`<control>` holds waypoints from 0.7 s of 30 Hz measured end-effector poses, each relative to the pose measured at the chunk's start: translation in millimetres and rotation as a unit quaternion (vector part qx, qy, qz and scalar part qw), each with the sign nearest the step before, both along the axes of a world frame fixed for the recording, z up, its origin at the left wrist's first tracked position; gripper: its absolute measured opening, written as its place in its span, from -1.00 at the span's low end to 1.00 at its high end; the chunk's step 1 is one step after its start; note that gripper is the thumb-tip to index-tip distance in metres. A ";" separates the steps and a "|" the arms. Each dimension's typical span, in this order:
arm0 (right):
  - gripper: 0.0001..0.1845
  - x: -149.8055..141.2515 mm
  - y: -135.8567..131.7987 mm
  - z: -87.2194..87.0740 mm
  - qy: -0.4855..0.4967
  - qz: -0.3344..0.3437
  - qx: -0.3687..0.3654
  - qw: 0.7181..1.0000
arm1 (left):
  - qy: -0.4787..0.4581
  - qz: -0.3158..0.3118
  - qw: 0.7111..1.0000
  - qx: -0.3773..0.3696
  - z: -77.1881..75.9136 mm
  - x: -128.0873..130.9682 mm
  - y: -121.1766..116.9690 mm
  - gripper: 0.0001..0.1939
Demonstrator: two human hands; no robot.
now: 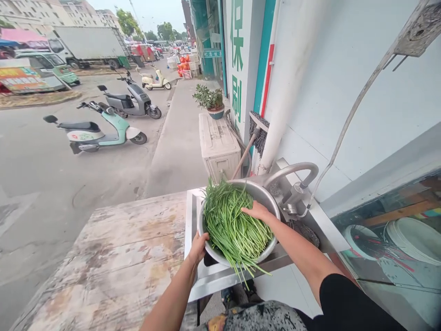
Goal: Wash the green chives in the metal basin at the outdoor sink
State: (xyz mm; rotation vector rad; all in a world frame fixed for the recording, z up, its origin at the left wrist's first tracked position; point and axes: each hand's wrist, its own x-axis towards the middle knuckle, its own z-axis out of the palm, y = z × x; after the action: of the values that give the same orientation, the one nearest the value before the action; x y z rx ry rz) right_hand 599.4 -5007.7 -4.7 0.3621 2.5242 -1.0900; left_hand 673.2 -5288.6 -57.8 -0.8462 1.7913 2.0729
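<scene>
Mint-green scooter [119, 126] and grey scooter [138, 99] stand parked on the road at far left. Nearer, a worn wooden desk [138, 248], its planks stained brown and reddish, runs up to the metal edge of a sink [190, 216]. The left hand [198, 246] grips the near-left rim of a round metal basin [265, 195], thumb over the edge. The basin is over the sink; whether it rests on the sink's bottom cannot be told. Garlic chives [234, 225] fill it in a loose heap, stalk ends toward the person, several hanging over the near rim. Behind the basin, a pale box [220, 138] carries a plant pot [216, 112]. The right hand [257, 210] reaches over the basin's right side and lies on the chives, fingers partly bent; whether they close on any stalks cannot be told. A mop [261, 133] leans beyond. Just right of the basin is a curved faucet [292, 168]; farther right, a white bucket [413, 239] shows in the glass.
</scene>
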 end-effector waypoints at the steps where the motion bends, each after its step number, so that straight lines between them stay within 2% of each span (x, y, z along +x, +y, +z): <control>1: 0.00 8.0 8.3 7.4 0.030 0.012 0.051 0.998 | -0.005 -0.004 1.000 -0.005 -3.2 0.2 -1.1 -0.64; 4: -0.23 37.8 41.5 25.4 0.154 0.019 0.149 0.977 | -0.012 -0.025 0.999 -0.025 -8.3 1.3 -3.6 -0.66; 6: -0.28 55.8 63.6 28.7 0.212 0.005 0.216 0.953 | -0.015 -0.043 0.998 -0.047 -9.5 3.1 -5.2 -0.65; 9: -0.28 71.1 82.1 18.2 0.161 -0.017 0.252 0.954 | -0.021 -0.066 0.994 -0.088 -10.5 8.1 -7.4 -0.63; 12: -0.29 75.1 81.3 -0.3 0.134 -0.010 0.271 0.953 | -0.025 -0.085 0.987 -0.138 -10.6 13.3 -8.3 -0.60; 15: -0.25 74.5 74.7 -13.3 0.132 0.024 0.296 0.946 | -0.019 -0.098 0.976 -0.196 -7.4 14.8 -7.6 -0.61; 18: -0.14 71.8 73.0 -19.6 0.082 0.063 0.322 0.941 | 0.001 -0.098 0.963 -0.250 -0.9 12.9 -4.3 -0.65; 21: -0.11 67.2 74.4 -24.4 0.043 0.094 0.368 0.924 | 0.019 -0.089 0.952 -0.293 5.6 11.1 1.7 -0.70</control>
State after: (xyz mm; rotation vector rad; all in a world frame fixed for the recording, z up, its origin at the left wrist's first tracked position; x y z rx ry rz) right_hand 666.7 -4933.3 -29.1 0.2494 2.8909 -0.0488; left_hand 684.3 -5286.9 -52.2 -0.7393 2.4515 1.4638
